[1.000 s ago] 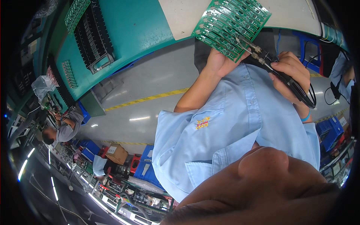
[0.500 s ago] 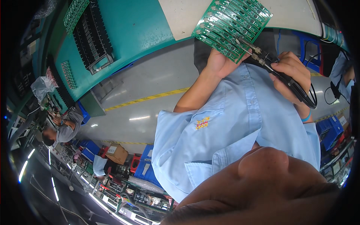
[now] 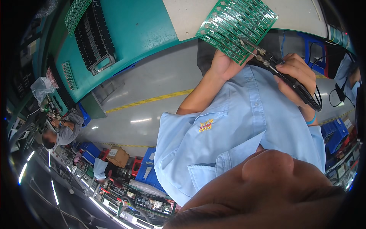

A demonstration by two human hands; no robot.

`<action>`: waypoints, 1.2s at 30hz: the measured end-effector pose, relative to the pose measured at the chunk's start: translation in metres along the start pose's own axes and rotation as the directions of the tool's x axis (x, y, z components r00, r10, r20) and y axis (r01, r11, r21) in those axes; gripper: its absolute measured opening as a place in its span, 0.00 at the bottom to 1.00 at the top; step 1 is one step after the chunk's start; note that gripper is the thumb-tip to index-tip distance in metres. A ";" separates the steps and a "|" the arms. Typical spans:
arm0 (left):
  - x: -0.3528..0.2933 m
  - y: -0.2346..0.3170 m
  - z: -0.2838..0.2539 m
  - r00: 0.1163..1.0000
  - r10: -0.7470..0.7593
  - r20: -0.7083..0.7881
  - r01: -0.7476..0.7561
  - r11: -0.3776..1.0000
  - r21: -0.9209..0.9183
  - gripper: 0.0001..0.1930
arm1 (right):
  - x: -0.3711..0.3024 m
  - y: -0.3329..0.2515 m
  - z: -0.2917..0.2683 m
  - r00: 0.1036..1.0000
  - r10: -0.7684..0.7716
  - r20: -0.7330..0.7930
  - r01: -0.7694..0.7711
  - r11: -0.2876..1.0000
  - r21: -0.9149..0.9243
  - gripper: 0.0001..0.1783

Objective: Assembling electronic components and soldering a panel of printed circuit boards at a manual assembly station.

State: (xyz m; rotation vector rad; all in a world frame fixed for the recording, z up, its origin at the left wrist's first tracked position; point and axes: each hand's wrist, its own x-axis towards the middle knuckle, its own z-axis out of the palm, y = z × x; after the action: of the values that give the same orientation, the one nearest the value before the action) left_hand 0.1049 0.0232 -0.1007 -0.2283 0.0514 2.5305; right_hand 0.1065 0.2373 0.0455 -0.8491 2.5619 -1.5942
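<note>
A green circuit board panel, made up of several narrow strips with small parts on them, is held up at the bench's front edge. My left hand grips its near lower edge, with the fingers hidden beneath the panel. In my right hand are soldering tweezers with a black handle, a cable and two metal tips. The tips lie over the panel's near corner, next to my left hand. Whether they touch the board I cannot tell.
The bench has a green mat and a pale sheet. A black slotted rack stands at left beside another green board panel. A person in grey works farther left. Blue crates and a cardboard box stand behind.
</note>
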 end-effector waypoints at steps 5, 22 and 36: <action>0.000 -0.002 0.005 0.999 0.030 -0.041 -0.030 1.000 0.002 0.20 | 0.000 0.000 0.000 1.000 -0.006 -0.007 0.006 1.000 0.003 0.20; -0.001 -0.009 0.011 0.998 0.055 0.013 -0.053 0.992 -0.117 0.19 | 0.039 0.066 -0.042 0.794 0.040 -0.607 -0.186 0.966 -0.179 0.23; 0.006 -0.010 0.016 0.995 0.066 -0.071 -0.068 0.997 -0.024 0.15 | 0.008 0.009 -0.026 0.975 0.014 -0.222 -0.029 0.998 -0.063 0.23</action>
State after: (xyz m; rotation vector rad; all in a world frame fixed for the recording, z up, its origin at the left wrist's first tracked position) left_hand 0.1031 0.0358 -0.0862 -0.3313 0.0544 2.5904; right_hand 0.0889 0.2583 0.0523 -0.6798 2.7762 -1.6963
